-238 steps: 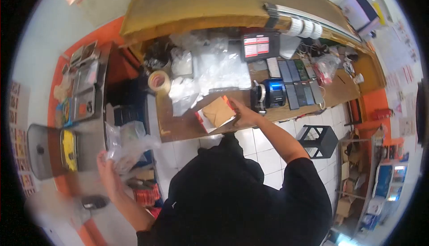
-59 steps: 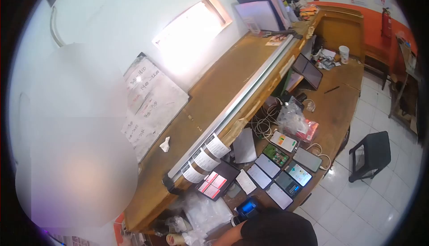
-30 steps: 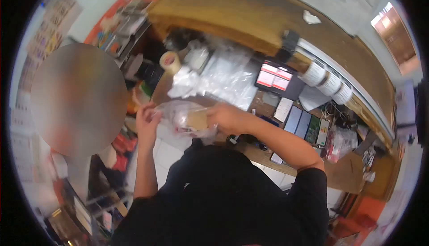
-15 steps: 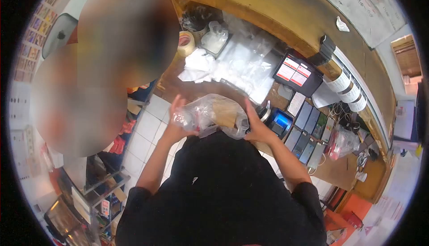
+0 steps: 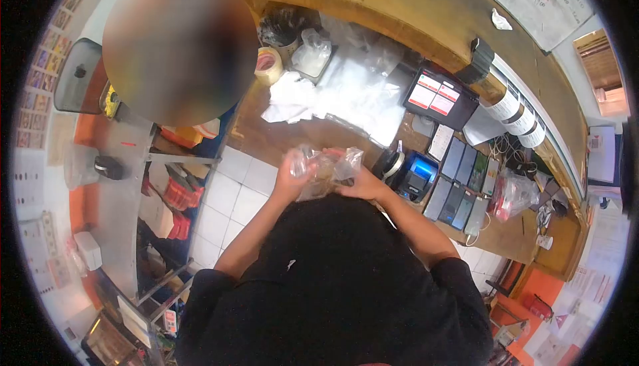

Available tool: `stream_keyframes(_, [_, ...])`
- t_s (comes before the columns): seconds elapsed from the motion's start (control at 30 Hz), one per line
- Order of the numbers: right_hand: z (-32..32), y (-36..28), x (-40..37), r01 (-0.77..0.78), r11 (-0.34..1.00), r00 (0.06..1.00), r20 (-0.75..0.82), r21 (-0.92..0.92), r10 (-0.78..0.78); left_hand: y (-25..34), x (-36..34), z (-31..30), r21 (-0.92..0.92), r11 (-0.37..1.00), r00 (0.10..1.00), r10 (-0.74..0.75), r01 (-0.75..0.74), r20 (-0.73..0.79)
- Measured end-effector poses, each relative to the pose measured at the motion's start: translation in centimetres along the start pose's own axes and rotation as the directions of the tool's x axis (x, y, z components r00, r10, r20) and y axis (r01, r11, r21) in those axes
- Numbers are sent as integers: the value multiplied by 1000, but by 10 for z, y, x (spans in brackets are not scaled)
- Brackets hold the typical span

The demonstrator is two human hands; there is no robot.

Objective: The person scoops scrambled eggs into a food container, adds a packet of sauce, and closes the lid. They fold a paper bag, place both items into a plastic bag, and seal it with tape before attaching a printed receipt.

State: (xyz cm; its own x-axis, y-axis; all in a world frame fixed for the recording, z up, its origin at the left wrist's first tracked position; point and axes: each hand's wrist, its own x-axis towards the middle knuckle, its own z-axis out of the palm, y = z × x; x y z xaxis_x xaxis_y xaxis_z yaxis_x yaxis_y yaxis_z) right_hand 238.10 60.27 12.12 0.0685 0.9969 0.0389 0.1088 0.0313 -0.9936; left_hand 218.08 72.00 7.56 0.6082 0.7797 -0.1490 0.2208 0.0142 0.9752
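A clear plastic bag point(image 5: 321, 174) is bunched up close to my chest, between my two hands. My left hand point(image 5: 293, 174) closes round the bag's left side, with loose film bulging over the fingers. On the other side, my right hand point(image 5: 361, 183) grips the bag's right part, where the film sticks up above the knuckles. Something brownish shows dimly through the film; I cannot make out its shape. Part of the fingers is hidden by the crumpled plastic.
Beyond the bag, the wooden counter point(image 5: 266, 141) holds white crumpled sheets point(image 5: 291, 96), a tape roll point(image 5: 268, 65) and clear plastic sheets point(image 5: 363, 83). To the right are a tablet point(image 5: 440, 98), a small blue-lit device point(image 5: 417, 178) and several phones point(image 5: 458, 186). A blurred person stands at upper left.
My hands have come closer together, and the spread-out bag is now gathered and crumpled between them. The view has shifted slightly; one blurred patch at the left is gone, showing a shelf.
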Motion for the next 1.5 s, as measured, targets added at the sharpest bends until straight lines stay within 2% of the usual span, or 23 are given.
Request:
stream_keyframes(0.07, [6, -1, 4, 137, 889, 990, 40, -438, -132, 12, 15, 13, -290, 948, 991, -134, 129, 2])
stream_keyframes(0.1, [11, 0, 8, 132, 833, 990, 24, -537, -141, 17, 20, 18, -426, 885, 980, -200, 189, 19])
stream_keyframes(0.13, [17, 2, 13, 121, 767, 989, 8, -630, -149, 17, 19, 21, -425, 893, 987, -157, 150, 18])
stream_keyframes(0.2, [23, 12, 27, -6, 825, 990, -121, -566, -76, 19, 18, 23, -422, 904, 997, -72, 71, 14])
stream_keyframes(0.3, [10, 63, 42, 140, 902, 984, -47, -409, -173, 27, 13, -7, -430, 890, 981, 188, -150, 47])
stream_keyframes(0.4, [9, 37, 37, -222, 970, 969, -131, -95, 209, 22, 10, -38, -65, 969, 948, 245, -237, 201])
stream_keyframes(0.43, [8, 30, 36, -224, 973, 968, -130, -54, 216, 18, 9, -44, 60, 966, 935, 227, -252, 272])
stream_keyframes(0.5, [7, 22, 35, -227, 974, 966, -122, 22, 228, 15, 3, -45, 313, 925, 907, 70, -215, 416])
stream_keyframes(0.6, [11, 23, 37, -155, 981, 985, -61, 113, 163, 31, -3, -22, 244, 922, 946, 255, -301, 202])
stream_keyframes(0.7, [-4, -2, 29, 46, 998, 999, -12, 40, -46, 8, 1, -15, 299, 886, 932, 312, -355, 183])
stream_keyframes(0.8, [-15, 11, 13, 154, 870, 988, 78, -467, -133, 5, 1, -4, 15, 998, 993, -64, 62, 99])
stream_keyframes(0.9, [7, 20, 11, 206, 728, 978, 152, -653, -140, -34, 9, 7, 180, 978, 989, 89, -110, 120])
stream_keyframes(0.97, [20, 43, 19, 105, 708, 987, -12, -699, -157, -49, 8, 9, 350, 893, 959, 275, -283, 73])
stream_keyframes(1.0, [24, 63, 21, 170, 714, 960, -51, -679, -277, -21, 4, 21, 225, 931, 945, 314, -287, -94])
stream_keyframes(1.03, [23, 64, 25, 225, 828, 942, -103, -513, -320, -30, 3, 14, 130, 949, 950, 300, -287, -92])
stream_keyframes(1.07, [23, 67, 22, 200, 764, 954, -57, -613, -295, -39, 2, 8, 33, 958, 954, 285, -283, -90])
stream_keyframes(1.1, [25, 68, 25, 190, 796, 954, -81, -575, -287, -47, 0, 2, -64, 959, 959, 270, -276, -88])
stream_keyframes(1.17, [24, 69, 33, 211, 809, 951, -78, -548, -300, -34, -4, -7, -132, 989, 984, 92, -72, 154])
stream_keyframes(1.27, [20, 32, 35, 199, 807, 948, -99, -556, -302, 20, 2, 2, 417, 908, 916, -193, 31, 352])
stream_keyframes(1.33, [29, 27, 39, 157, 803, 949, -136, -574, -283, -3, 13, 7, 646, 760, 909, -317, 72, 271])
stream_keyframes(1.4, [38, 33, 49, 106, 771, 946, -174, -628, -272, -12, 14, 17, 626, 779, 947, -221, 27, 234])
stream_keyframes(1.43, [36, 24, 45, 36, 745, 984, -107, -666, -144, -14, 15, 20, 622, 783, 960, -168, -9, 225])
stream_keyframes(1.5, [48, 43, 50, 128, 807, 940, -190, -576, -284, -15, 23, 24, 622, 778, 970, -77, -85, 230])
